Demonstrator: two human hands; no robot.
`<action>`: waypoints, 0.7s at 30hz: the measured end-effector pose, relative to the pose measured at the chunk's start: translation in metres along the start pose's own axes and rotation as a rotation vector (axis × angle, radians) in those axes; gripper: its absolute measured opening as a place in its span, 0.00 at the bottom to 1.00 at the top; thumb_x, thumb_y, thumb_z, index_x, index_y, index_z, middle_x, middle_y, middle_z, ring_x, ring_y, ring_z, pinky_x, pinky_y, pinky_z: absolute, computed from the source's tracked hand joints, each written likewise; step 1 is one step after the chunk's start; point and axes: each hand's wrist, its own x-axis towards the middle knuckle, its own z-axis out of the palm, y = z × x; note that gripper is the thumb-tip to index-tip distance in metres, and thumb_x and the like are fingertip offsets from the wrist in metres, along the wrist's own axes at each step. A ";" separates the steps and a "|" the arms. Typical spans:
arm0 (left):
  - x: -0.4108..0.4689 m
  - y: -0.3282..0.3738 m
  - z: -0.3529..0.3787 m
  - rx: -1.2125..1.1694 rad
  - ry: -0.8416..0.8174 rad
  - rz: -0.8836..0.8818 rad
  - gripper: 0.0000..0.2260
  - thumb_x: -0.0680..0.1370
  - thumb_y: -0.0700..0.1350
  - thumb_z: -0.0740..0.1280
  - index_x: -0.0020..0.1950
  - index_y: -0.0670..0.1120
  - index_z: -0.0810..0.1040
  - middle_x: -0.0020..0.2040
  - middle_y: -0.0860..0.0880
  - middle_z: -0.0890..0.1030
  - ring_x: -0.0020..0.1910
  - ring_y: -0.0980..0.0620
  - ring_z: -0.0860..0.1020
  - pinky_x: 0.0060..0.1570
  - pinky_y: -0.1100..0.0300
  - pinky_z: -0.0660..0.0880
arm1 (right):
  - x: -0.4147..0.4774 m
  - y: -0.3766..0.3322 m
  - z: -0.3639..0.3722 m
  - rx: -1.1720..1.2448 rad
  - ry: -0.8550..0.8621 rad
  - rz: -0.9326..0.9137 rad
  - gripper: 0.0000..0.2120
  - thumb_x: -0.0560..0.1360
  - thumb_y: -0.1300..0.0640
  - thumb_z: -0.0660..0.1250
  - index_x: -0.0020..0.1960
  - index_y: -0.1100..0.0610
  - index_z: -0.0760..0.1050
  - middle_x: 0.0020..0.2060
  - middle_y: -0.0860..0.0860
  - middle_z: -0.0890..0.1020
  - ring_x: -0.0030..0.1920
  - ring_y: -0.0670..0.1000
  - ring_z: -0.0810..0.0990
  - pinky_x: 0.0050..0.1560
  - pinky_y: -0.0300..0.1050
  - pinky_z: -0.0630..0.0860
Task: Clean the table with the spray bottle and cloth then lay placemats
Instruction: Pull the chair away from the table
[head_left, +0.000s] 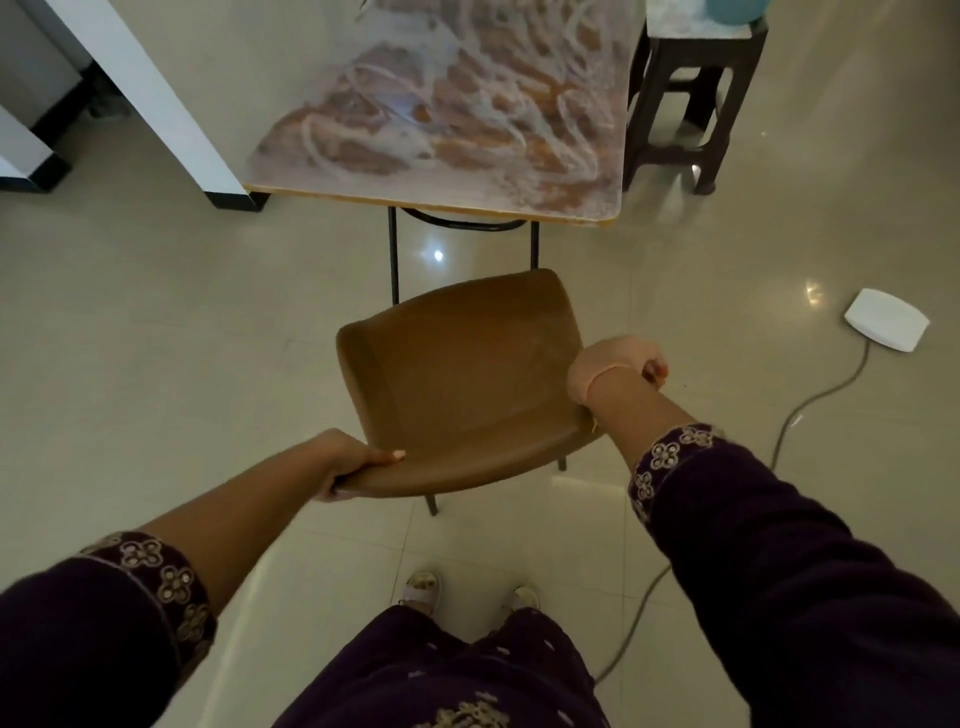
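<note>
Left hand (353, 462) grips the chair (457, 374) by its back rim, thumb on top. Right hand (613, 369) curls round the opposite corner. The chair looks light and stiff, so the rim is the sensible hold. The table (467, 104) stands just beyond both hands, its glossy top probably slick.

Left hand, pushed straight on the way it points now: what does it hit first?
The brown chair: the left hand grips its near edge, so it would push into that. The table lies beyond, though depth is unclear.
</note>
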 end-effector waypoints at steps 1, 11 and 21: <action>0.004 0.003 -0.013 0.029 0.050 0.034 0.21 0.67 0.49 0.76 0.49 0.37 0.75 0.40 0.42 0.80 0.35 0.49 0.78 0.29 0.60 0.72 | -0.003 -0.008 0.004 0.001 -0.003 -0.013 0.12 0.75 0.57 0.60 0.51 0.62 0.79 0.44 0.57 0.81 0.40 0.56 0.80 0.48 0.49 0.76; 0.035 0.016 -0.098 0.134 0.133 0.123 0.10 0.72 0.42 0.72 0.44 0.38 0.75 0.37 0.42 0.78 0.33 0.48 0.76 0.30 0.58 0.71 | -0.025 -0.029 0.028 1.479 -0.144 -0.041 0.06 0.74 0.57 0.60 0.41 0.60 0.72 0.42 0.59 0.79 0.44 0.60 0.80 0.48 0.56 0.81; 0.057 0.017 -0.146 0.246 0.264 0.282 0.14 0.72 0.42 0.72 0.34 0.39 0.70 0.31 0.42 0.74 0.28 0.48 0.73 0.23 0.59 0.70 | -0.037 -0.084 0.027 1.871 -0.108 0.222 0.08 0.73 0.62 0.60 0.49 0.62 0.74 0.47 0.59 0.79 0.47 0.63 0.79 0.43 0.61 0.81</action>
